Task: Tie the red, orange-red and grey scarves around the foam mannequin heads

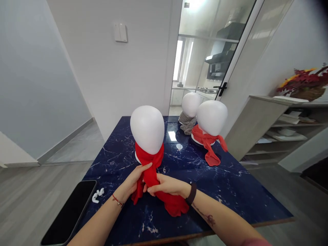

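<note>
A white mannequin head point(147, 128) stands upright on the dark blue table, with a red scarf point(151, 159) wrapped around its neck. The scarf's crossed ends hang down in front of the neck. My left hand point(137, 177) is closed on the scarf just below the crossing, thumb on top. Lower and to the right, my right hand point(166, 186) grips the longer end, whose tail spreads over the table under my wrist. Some of the fingers of both hands are hidden behind the fabric.
Two more white heads stand back right: one with a coral scarf point(208, 141), one with a grey scarf point(188, 122). A black phone point(70, 208) and white earbuds point(97, 195) lie at the table's left edge. A shelf unit point(271, 126) stands beyond the table point(112, 157) on the right.
</note>
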Demonstrator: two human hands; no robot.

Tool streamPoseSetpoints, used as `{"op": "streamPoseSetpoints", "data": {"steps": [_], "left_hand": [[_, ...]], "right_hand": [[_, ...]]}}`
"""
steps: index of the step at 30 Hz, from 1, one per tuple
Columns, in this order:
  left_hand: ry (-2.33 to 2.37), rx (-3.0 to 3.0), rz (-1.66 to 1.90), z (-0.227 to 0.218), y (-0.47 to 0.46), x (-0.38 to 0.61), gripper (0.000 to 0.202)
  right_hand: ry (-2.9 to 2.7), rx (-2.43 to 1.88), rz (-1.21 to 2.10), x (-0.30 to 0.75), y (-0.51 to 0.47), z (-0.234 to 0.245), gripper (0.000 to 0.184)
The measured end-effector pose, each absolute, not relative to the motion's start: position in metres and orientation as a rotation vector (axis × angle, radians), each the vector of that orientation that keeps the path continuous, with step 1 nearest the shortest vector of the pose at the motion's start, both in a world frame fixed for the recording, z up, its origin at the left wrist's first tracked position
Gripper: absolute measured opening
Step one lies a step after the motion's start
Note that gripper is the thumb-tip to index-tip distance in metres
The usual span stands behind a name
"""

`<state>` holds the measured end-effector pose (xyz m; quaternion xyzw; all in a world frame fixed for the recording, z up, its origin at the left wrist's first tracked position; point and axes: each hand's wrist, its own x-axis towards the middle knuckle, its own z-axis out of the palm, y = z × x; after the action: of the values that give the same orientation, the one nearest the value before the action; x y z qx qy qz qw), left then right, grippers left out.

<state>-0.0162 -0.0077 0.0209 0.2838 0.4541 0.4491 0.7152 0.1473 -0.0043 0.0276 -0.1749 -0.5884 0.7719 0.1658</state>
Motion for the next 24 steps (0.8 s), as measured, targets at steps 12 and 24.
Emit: {"op": "streamPoseSetpoints", "data": {"steps": [12, 24], "left_hand": [[0.918, 0.257, 1.054, 0.029, -0.010, -0.028, 0.024], [0.879, 0.292, 0.865, 0.029, -0.015, -0.021, 0.025]], "right_hand": [[-2.193, -0.824, 1.559, 0.175, 0.012, 0.022, 0.018], [-1.800, -0.881, 1.305, 0.150, 0.015, -0.003, 0.020]]}}
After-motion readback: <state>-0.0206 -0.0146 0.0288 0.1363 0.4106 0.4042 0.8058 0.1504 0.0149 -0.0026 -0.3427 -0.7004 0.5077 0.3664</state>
